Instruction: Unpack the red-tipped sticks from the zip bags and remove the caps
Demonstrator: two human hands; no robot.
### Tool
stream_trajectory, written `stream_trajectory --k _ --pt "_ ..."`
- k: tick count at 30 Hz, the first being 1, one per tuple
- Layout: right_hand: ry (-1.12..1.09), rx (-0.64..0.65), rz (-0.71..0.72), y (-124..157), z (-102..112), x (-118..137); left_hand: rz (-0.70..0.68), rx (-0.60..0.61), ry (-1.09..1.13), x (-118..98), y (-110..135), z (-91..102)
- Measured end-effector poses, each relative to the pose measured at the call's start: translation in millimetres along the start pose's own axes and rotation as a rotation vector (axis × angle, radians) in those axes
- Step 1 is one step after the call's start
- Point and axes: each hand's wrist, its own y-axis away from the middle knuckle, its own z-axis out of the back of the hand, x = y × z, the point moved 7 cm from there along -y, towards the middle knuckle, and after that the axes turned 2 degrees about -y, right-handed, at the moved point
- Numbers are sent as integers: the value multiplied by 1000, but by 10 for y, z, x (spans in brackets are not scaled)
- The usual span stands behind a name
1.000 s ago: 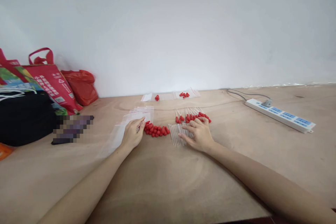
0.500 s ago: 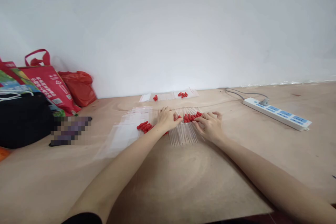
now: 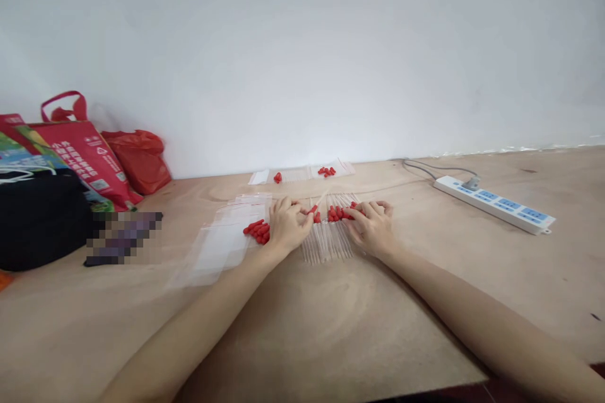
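My left hand (image 3: 289, 225) is closed, thumb and fingertips pinching a small red piece (image 3: 312, 209); a thin pale stick slants up from it. Beneath and beside it, a row of thin clear sticks (image 3: 326, 245) lies side by side on the table. Several small red pieces (image 3: 335, 213) rest across the sticks' middle. Bent over the right end of that row, my right hand (image 3: 374, 227) has its thumb and fingers against the red pieces there. Left of my left hand, more red pieces (image 3: 256, 230) sit in a pile, partly hidden by it.
Clear plastic bags (image 3: 222, 233) lie flat at the left. Near the wall is another bag (image 3: 302, 173) with red pieces. A white power strip (image 3: 494, 204) stands at the right. Red bags (image 3: 87, 157), a black bag (image 3: 42, 217) and a blurred dark object (image 3: 125, 239) are at the far left.
My left hand has drawn back slightly to the left and toward me, with a red piece and a slanted stick now showing at its fingertips. My right hand has hardly moved.
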Motion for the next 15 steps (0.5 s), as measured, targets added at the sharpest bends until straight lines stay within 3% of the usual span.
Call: stream_trajectory --k 6,10,15 --pt "-50 18 212 29 20 292 -327 -134 65 28 514 408" --pt "-107 81 345 74 -31 447 -441 -201 61 -1 622 458" --pt "-182 43 370 97 -12 519 -468 -190 67 -81 616 474"
